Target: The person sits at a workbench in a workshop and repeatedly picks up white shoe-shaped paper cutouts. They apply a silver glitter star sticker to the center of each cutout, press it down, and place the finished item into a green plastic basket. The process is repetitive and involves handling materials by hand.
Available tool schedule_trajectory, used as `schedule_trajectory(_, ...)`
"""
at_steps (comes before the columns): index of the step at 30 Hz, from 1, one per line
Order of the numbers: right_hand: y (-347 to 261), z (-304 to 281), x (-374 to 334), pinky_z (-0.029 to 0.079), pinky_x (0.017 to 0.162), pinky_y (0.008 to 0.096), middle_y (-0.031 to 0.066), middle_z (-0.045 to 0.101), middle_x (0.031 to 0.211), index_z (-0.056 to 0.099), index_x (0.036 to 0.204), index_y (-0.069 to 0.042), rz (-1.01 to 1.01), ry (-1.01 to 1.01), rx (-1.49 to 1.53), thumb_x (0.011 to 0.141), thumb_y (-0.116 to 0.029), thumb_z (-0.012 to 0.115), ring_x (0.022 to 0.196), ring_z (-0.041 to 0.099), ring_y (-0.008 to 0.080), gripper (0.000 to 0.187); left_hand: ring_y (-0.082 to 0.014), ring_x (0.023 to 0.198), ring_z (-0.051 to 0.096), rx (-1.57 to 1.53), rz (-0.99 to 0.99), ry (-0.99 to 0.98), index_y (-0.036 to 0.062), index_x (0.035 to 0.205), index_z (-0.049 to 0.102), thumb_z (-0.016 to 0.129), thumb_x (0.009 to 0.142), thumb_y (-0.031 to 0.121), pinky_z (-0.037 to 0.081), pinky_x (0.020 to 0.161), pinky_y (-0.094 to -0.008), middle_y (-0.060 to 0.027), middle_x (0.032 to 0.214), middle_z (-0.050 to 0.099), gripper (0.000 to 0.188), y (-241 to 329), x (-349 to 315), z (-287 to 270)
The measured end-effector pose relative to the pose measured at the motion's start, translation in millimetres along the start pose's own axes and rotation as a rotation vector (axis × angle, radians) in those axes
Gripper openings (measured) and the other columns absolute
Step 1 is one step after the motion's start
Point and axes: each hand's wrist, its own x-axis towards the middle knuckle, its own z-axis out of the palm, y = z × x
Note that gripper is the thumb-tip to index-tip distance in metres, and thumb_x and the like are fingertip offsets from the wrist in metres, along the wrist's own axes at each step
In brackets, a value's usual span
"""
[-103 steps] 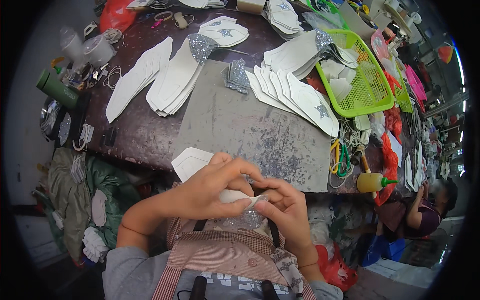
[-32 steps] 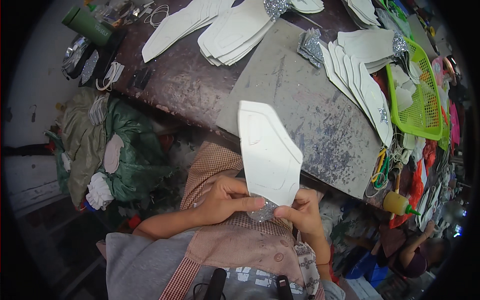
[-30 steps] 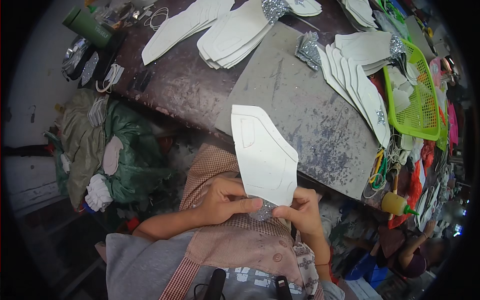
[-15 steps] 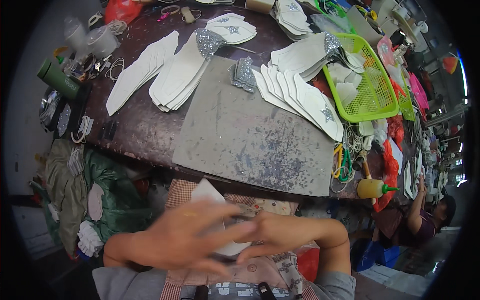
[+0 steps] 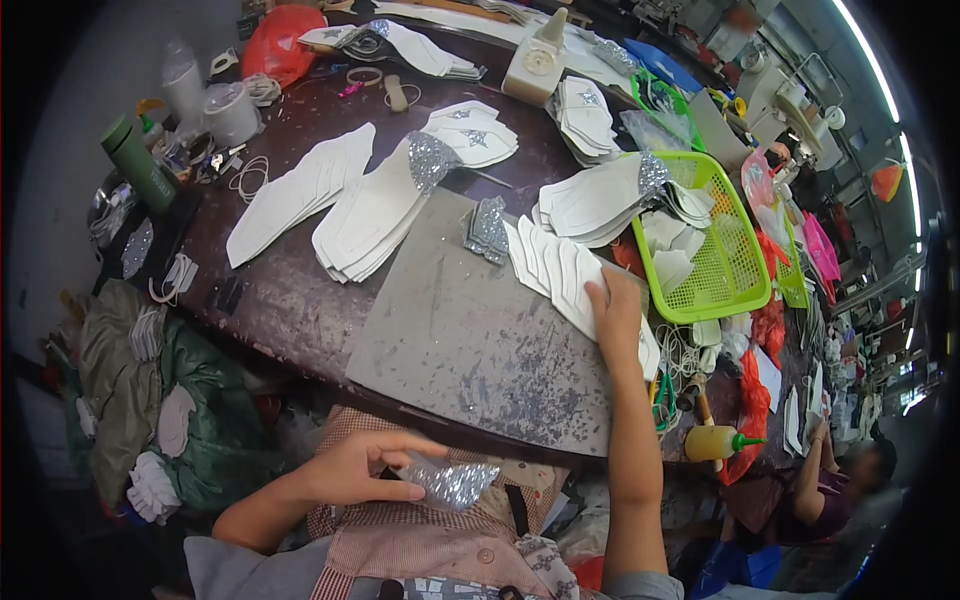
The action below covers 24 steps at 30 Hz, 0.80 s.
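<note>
Above my lap, my left hand (image 5: 372, 468) is closed on a silver glitter piece (image 5: 456, 484), held between thumb and fingers by one edge. My right hand (image 5: 618, 312) reaches across the grey work board (image 5: 470, 335) to a fanned stack of white shoe-upper pieces (image 5: 548, 268). Its fingers are bent over the nearest piece and seem to grip its edge; the thumb is mostly hidden. Left of that stack lies a small pile of glitter pieces (image 5: 487, 230). More white pieces with glitter ends (image 5: 372, 215) are stacked beyond the board's left side.
A lime green basket (image 5: 752, 308) with white scraps stands right of the stack. Near the right table edge are a yellow glue bottle (image 5: 708, 443) and green-handled scissors (image 5: 663, 402). A green flask (image 5: 140, 165) stands at left. Another person (image 5: 815, 495) works at far right.
My right hand has gone from my lap up to the white stack. My left hand, blurred over a white piece before, now shows the glitter piece. The view has tilted upward.
</note>
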Motion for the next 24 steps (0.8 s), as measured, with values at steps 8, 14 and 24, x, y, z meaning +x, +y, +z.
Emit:
schedule_trajectory(8,-17.1,-12.5,-17.4,0.04,0.094,0.0439,0.0177,0.057,0.118,0.059,0.114,0.002,0.001,0.134,-0.147,0.079,-0.016,0.071,0.109,0.05,0.0358,0.041,-0.0083,0.087,0.06,-0.224,-0.054,-0.012,-0.0044,0.106,0.065,0.062,0.092,0.007,0.048,0.078,-0.0222,-0.0084,0.097,0.068,0.018,-10.5,10.0,-0.3)
schedule_trajectory(14,-35.3,-37.3,-19.8,0.042,0.09,0.039,0.0124,0.064,0.098,0.063,0.112,-0.002,-0.046,0.164,0.104,0.077,-0.007,0.071,0.093,0.057,0.0297,0.036,-0.0123,0.075,0.06,0.371,0.307,-0.018,-0.0009,0.104,0.068,0.063,0.09,0.008,0.047,0.07,-0.0261,-0.0069,0.088,0.069,0.018,24.5,21.8,15.6)
schedule_trajectory(24,-154.7,-101.3,-72.2,0.033,0.074,0.0326,0.0014,0.057,0.071,0.069,0.084,-0.009,-0.326,-0.707,0.74,0.076,-0.018,0.076,0.071,0.051,0.0196,0.014,-0.0108,0.079,0.063,0.25,0.058,-0.126,0.0005,0.145,0.027,0.068,0.088,0.016,0.047,0.081,-0.0267,-0.0075,0.084,0.07,0.072,26.8,19.1,22.1)
